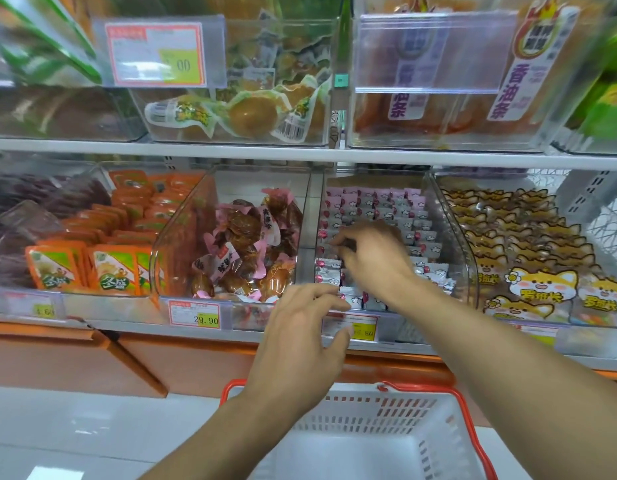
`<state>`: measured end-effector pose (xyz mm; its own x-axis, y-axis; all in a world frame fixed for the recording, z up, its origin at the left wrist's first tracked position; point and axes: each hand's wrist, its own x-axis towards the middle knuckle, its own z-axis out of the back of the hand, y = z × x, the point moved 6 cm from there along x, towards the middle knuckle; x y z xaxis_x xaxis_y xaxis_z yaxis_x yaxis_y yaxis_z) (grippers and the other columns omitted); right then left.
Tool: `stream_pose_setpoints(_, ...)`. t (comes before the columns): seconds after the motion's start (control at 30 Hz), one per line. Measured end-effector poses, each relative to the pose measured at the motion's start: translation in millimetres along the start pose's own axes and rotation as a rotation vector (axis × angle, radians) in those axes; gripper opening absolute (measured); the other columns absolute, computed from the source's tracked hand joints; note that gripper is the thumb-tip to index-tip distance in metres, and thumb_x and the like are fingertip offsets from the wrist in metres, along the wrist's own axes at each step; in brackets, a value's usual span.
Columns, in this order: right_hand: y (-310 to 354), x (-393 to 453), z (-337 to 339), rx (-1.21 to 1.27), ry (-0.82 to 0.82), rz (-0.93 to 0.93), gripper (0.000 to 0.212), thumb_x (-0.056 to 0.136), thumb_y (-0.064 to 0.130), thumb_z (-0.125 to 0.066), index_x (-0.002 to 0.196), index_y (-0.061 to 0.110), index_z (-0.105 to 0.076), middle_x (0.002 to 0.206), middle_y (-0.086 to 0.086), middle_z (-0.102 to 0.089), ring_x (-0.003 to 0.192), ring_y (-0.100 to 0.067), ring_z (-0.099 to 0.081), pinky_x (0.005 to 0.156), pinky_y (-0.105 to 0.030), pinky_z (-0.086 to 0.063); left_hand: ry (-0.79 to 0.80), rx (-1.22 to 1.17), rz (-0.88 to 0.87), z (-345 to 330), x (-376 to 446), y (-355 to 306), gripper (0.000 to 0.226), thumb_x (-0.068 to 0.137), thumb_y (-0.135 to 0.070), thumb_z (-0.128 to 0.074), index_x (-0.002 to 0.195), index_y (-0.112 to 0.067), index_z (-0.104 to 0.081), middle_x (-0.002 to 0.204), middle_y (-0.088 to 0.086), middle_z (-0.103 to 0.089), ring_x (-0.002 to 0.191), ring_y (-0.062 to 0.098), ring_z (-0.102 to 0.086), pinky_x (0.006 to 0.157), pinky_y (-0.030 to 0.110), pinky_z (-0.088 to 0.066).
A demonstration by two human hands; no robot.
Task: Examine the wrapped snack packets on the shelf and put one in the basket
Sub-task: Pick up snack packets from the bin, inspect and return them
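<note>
Above the white basket (365,441), my left hand (300,337) hovers with fingers spread and empty, while beyond it my right hand (372,254), fingers curled into the pink-and-white snack packets (400,209), may drag several out and spill them.

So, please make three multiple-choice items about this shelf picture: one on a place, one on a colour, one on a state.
1. Which bin is the right hand in?
A. orange packets
B. pink-and-white packets
C. fox packets

2. What colour is the basket rim?
A. red
B. blue
C. green

3. What is in the basket?
A. several packets
B. one packet
C. nothing visible

Answers:
1 B: the right hand is over the pink-and-white packets, fingers curled down among them.
2 A: the rim and handle are red and the body is white.
3 C: the visible white floor is bare, and the left hand is in front of the shelf edge.
</note>
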<state>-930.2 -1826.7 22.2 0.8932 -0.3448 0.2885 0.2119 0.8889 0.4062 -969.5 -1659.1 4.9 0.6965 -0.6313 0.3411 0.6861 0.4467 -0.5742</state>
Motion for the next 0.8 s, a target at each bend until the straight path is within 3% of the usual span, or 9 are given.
stream_pose_setpoints(0.13,2.8,-3.0,22.4,0.400,-0.206,-0.049,0.014,0.098,0.014,-0.057,0.095,0.021,-0.069,0.095,0.010,-0.073,0.085,-0.005,-0.067,0.077,-0.029,-0.054,-0.026,-0.019,0.013,3.7,0.4,1.3,0.022,0.089,-0.031,-0.075,0.110,-0.031,-0.070,0.122,-0.021,-0.056,0.122,-0.007,-0.039,0.105,0.011,-0.027)
stream_pose_setpoints(0.23,1.6,-14.4,46.6,0.715,-0.388,-0.059,0.008,0.101,0.018,-0.061,0.096,0.020,-0.067,0.085,0.021,-0.070,0.079,0.006,-0.065,0.067,-0.010,-0.046,-0.045,-0.049,0.036,7.1,2.9,2.2,0.021,0.088,-0.029,-0.076,0.108,-0.031,-0.071,0.119,-0.021,-0.058,0.121,-0.006,-0.041,0.103,0.009,-0.028)
stream_pose_setpoints(0.37,-10.9,-37.2,68.5,0.849,-0.537,-0.153,0.007,0.102,0.024,-0.060,0.096,0.025,-0.064,0.088,0.013,-0.069,0.080,0.001,-0.064,0.070,-0.019,-0.050,-0.048,-0.170,0.170,8.6,2.8,8.6,0.024,0.088,-0.031,-0.076,0.110,-0.036,-0.068,0.110,-0.028,-0.059,0.114,-0.009,-0.048,0.095,0.003,-0.031)
stream_pose_setpoints(0.47,-18.0,-55.6,63.2,0.968,-0.451,-0.270,0.013,0.102,0.021,-0.058,0.090,0.021,-0.063,0.093,-0.004,-0.074,0.090,-0.016,-0.071,0.078,-0.033,-0.057,-0.076,-0.530,0.411,9.7,0.0,19.8,0.027,0.087,-0.037,-0.076,0.113,-0.037,-0.065,0.106,-0.020,-0.069,0.100,-0.006,-0.062,0.085,0.011,-0.048)
stream_pose_setpoints(0.53,-21.4,-71.1,50.8,1.136,-0.346,-0.396,0.013,0.102,0.017,-0.058,0.092,0.014,-0.065,0.093,-0.007,-0.077,0.091,-0.020,-0.075,0.075,-0.030,-0.060,-0.064,-0.756,0.533,7.0,-0.8,23.1,0.027,0.089,-0.036,-0.075,0.114,-0.031,-0.067,0.100,-0.010,-0.077,0.092,0.004,-0.072,0.078,0.018,-0.057)
stream_pose_setpoints(0.63,-28.0,-94.0,37.4,1.323,-0.224,-0.565,0.013,0.102,0.010,-0.057,0.094,0.007,-0.066,0.095,-0.008,-0.079,0.089,-0.020,-0.077,0.069,-0.023,-0.060,-0.033,-0.997,0.614,1.0,-1.8,19.7,0.027,0.088,-0.033,-0.072,0.111,-0.019,-0.074,0.097,0.000,-0.080,0.088,0.017,-0.077,0.072,0.019,-0.059)
stream_pose_setpoints(0.8,-42.2,-112.8,37.0,1.327,-0.037,-0.585,0.012,0.098,0.007,-0.062,0.088,0.008,-0.069,0.094,-0.015,-0.077,0.089,-0.029,-0.077,0.070,-0.026,-0.061,-0.125,-1.164,0.678,1.7,-8.1,29.2,0.046,0.059,-0.046,-0.082,0.092,-0.013,-0.081,0.094,0.003,-0.080,0.090,0.018,-0.077,0.073,0.017,-0.058)
